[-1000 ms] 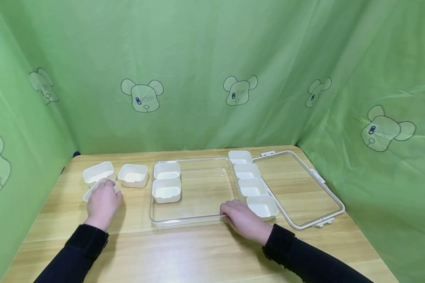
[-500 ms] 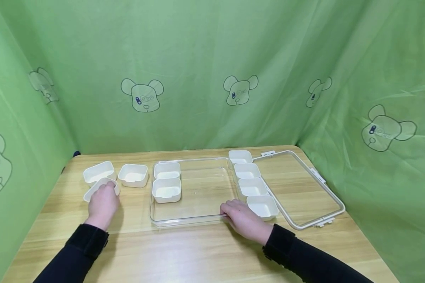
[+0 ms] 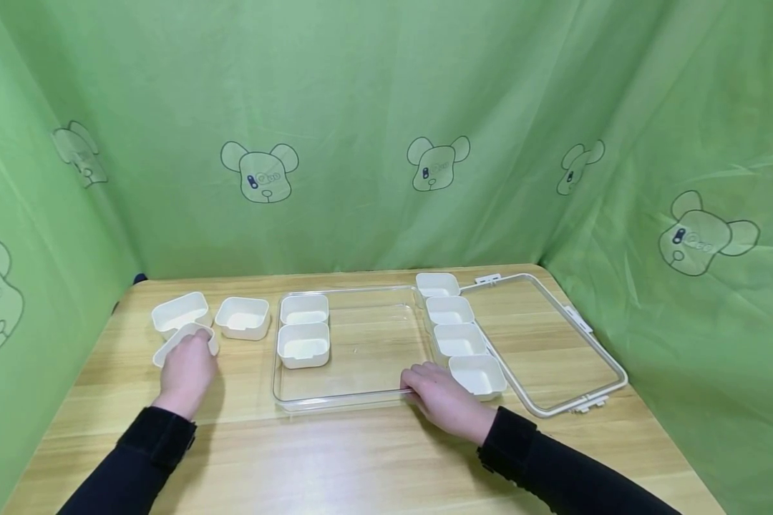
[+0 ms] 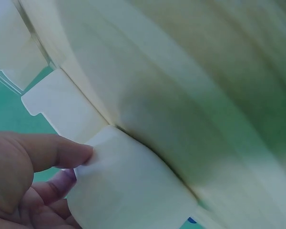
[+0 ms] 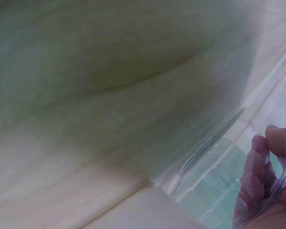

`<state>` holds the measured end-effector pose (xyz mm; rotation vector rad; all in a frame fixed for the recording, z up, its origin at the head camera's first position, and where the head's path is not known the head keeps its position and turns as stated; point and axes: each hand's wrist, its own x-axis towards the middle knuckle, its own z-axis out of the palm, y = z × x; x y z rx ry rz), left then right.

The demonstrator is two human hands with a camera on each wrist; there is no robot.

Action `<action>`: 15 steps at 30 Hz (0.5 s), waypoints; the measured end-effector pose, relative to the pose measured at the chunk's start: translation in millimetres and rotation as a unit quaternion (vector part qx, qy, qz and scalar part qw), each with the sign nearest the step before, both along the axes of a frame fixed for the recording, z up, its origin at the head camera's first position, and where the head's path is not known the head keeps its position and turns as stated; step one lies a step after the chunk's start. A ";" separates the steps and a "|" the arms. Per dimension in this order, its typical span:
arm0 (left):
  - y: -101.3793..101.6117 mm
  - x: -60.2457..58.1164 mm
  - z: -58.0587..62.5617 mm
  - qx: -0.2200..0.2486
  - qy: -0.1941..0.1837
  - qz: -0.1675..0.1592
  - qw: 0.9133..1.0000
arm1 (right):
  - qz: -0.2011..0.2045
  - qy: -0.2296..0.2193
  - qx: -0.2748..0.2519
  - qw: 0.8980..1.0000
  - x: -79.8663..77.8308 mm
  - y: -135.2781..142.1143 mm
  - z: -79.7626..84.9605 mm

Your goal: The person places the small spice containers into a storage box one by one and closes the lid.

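At the left of the table, my left hand [image 3: 187, 372] pinches the near wall of a small white bin [image 3: 175, 345]. The left wrist view has the thumb on one face of this bin [image 4: 128, 186] and the fingers behind it. Two more white bins, one angled [image 3: 182, 312] and one straighter [image 3: 242, 318], stand just beyond it. My right hand [image 3: 447, 402] grips the front rim of a clear tray [image 3: 341, 402] near its right corner. In the right wrist view the fingers curl around the transparent edge. Two white bins [image 3: 304, 343] sit in the tray's left side.
Several white bins [image 3: 460, 340] form a row along the tray's right side, the nearest [image 3: 478, 377] close by my right hand. A white-edged clear lid [image 3: 547, 411] with clips lies to their right. Green curtains [image 3: 361, 214] border the wooden table [image 3: 335, 465].
My left thumb and fingers have drawn together on the bin's wall, and that bin has shifted slightly to the right. The right hand and the tray keep their place.
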<state>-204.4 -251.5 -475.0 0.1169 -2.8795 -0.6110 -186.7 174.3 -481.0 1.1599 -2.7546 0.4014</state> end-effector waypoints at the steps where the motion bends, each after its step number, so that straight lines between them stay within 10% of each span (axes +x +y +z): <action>1: -0.1 0.1 0.3 0.000 0.001 -0.001 1.000 | 0.000 0.001 0.000 1.000 -0.1 0.0 -0.1; 15: -0.9 6.8 10.6 0.010 0.017 -0.017 1.000 | 0.003 0.007 -0.002 1.000 -1.2 -0.4 -0.6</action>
